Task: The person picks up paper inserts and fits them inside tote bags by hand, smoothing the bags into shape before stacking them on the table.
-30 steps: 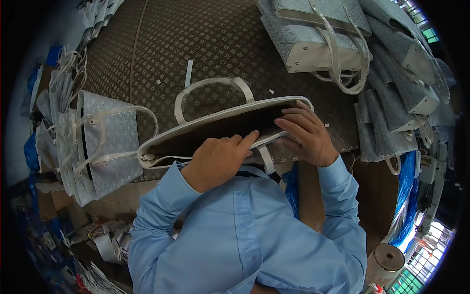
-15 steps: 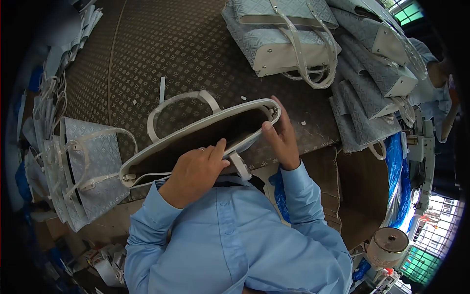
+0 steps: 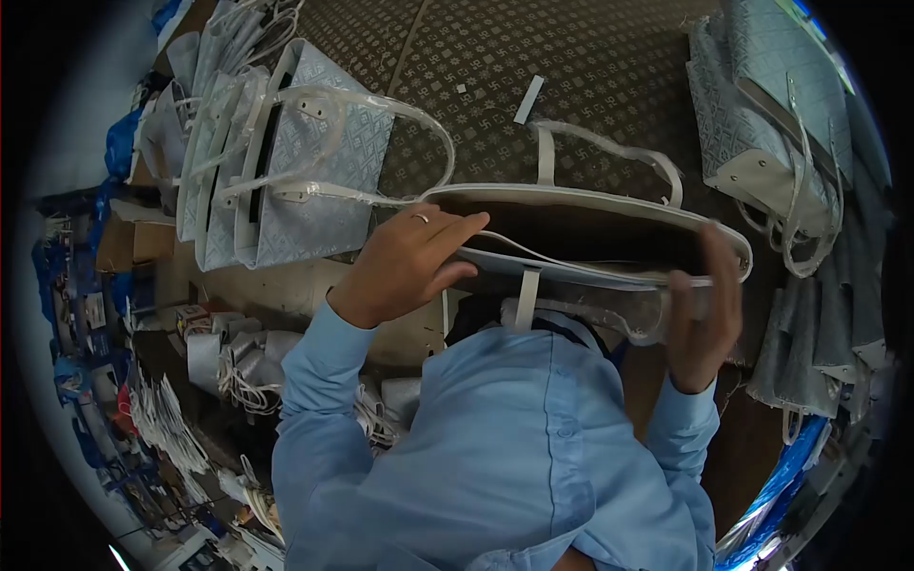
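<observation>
A tote bag with a pale rim and dark lining stands in front of me with its mouth open. One pale handle rises on its far side; the near handle, partly wrapped in clear plastic, hangs against my shirt. My left hand, with a ring on one finger, rests over the bag's left end, its index finger stretched along the opening and its thumb apart. At the right end, my right hand is slightly blurred, fingers up and spread from the thumb, overlapping the rim in this view.
Finished-looking patterned bags stand close at the left, their plastic-wrapped handles reaching toward the bag. More bags are stacked at the right. A white strip lies on the patterned table cover. Blue plastic hangs at the lower right.
My view has swung to the right side-to-side, shifting the scene. The bag's mouth now lies more level. My left hand has moved from mid-rim to the left end; the right hand's fingers have lifted upright.
</observation>
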{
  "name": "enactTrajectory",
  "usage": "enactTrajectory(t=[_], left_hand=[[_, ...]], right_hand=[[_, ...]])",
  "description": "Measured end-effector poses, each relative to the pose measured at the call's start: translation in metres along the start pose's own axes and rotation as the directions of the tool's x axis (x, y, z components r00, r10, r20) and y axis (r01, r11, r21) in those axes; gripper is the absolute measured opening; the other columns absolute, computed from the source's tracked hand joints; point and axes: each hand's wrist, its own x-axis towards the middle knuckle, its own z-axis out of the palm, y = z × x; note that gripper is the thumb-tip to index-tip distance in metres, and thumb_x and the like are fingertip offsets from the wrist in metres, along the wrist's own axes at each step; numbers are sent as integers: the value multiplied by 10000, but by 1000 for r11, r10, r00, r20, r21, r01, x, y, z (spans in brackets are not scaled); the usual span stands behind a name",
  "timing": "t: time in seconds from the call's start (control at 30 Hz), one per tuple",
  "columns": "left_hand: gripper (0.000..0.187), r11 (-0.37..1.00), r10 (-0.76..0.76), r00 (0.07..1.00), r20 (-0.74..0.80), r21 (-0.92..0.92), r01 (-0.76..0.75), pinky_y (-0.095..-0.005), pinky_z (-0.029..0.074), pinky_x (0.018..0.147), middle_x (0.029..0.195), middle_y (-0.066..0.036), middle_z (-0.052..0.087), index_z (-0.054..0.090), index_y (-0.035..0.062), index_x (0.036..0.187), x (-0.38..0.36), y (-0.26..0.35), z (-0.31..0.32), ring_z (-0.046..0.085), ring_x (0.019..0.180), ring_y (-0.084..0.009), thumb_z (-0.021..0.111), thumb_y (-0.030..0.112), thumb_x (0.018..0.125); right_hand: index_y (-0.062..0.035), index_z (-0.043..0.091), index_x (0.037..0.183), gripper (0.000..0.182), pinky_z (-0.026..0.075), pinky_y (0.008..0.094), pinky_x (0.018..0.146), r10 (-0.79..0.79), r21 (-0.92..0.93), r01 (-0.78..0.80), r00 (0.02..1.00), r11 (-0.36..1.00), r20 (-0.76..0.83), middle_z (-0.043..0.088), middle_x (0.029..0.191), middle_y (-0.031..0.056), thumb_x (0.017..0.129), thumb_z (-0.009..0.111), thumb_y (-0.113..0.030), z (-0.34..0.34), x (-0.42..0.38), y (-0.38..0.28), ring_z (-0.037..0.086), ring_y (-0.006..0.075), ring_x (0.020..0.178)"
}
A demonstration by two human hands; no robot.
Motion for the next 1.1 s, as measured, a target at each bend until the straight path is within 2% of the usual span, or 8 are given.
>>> enactTrajectory(t=[0.03, 0.1, 0.2, 0.27, 0.43, 0.53, 0.63, 1.1], left_hand=[[488, 1000, 11, 999, 48, 7, -12, -414, 507, 767, 955, -150, 654, 576, 14, 1184, 6, -1, 0, 630, 867, -317, 736, 177, 753], [442, 1000, 1, 979, 204, -28, 5, -419, 502, 716, 901, -147, 656, 581, 16, 1131, 22, -1, -7, 635, 811, -317, 731, 200, 757], [334, 1000, 16, 913, 407, -21, -9, -418, 493, 625, 784, -136, 648, 572, 32, 994, 35, -13, 0, 638, 701, -318, 713, 238, 773], [283, 998, 49, 886, 461, 1, -55, -412, 489, 584, 722, -128, 637, 557, 45, 911, 39, -22, 4, 635, 647, -318, 700, 254, 785], [192, 967, 244, 929, 279, 0, -254, -338, 471, 468, 597, -74, 583, 500, 66, 777, 28, -27, 11, 631, 552, -223, 647, 184, 811], [129, 949, 285, 914, 290, 52, -312, -321, 462, 435, 580, -67, 574, 501, 64, 769, 26, -31, 15, 625, 521, -198, 604, 130, 809], [96, 951, 291, 913, 285, 18, -309, -321, 461, 420, 572, -70, 570, 501, 60, 755, 24, -32, 15, 618, 499, -201, 575, 102, 799], [101, 873, 487, 837, 250, -161, -460, -334, 495, 528, 615, -71, 600, 538, 60, 701, 28, -49, 10, 628, 580, -213, 591, 117, 764]], right_hand=[[12, 451, 1330, 559, 434, 359, 974, -213, -39, 231, 940, 972, 267, 561, 1225, 203, 844, 652, -179, 4, 4, -12, 557, 328, 1123], [5, 569, 1126, 409, 513, 368, 801, -257, 132, 221, 846, 966, 468, 626, 1002, 170, 783, 686, -184, 29, 14, -30, 624, 314, 932], [-40, 566, 901, 228, 503, 372, 586, -167, 14, 220, 694, 975, 701, 614, 777, 90, 803, 672, -217, 44, 18, -36, 633, 270, 709], [-57, 537, 856, 219, 481, 369, 531, -215, 39, 258, 703, 965, 678, 582, 709, 69, 814, 660, -233, 51, 25, -36, 622, 257, 649], [-82, 507, 828, 238, 458, 360, 475, -256, 18, 326, 705, 945, 662, 524, 634, 50, 839, 631, -285, 54, 21, -37, 604, 238, 592], [-64, 540, 976, 275, 471, 353, 531, -223, 15, 321, 624, 947, 749, 542, 702, 49, 783, 683, -198, 50, 19, -37, 592, 234, 638], [-85, 505, 834, 209, 462, 346, 484, -292, 58, 354, 658, 933, 694, 512, 635, 44, 848, 602, -269, 55, 20, -33, 593, 225, 588], [-96, 526, 853, 149, 470, 323, 543, -389, 116, 437, 610, 892, 691, 518, 652, 18, 768, 614, -181, 51, 19, -25, 587, 197, 604]])
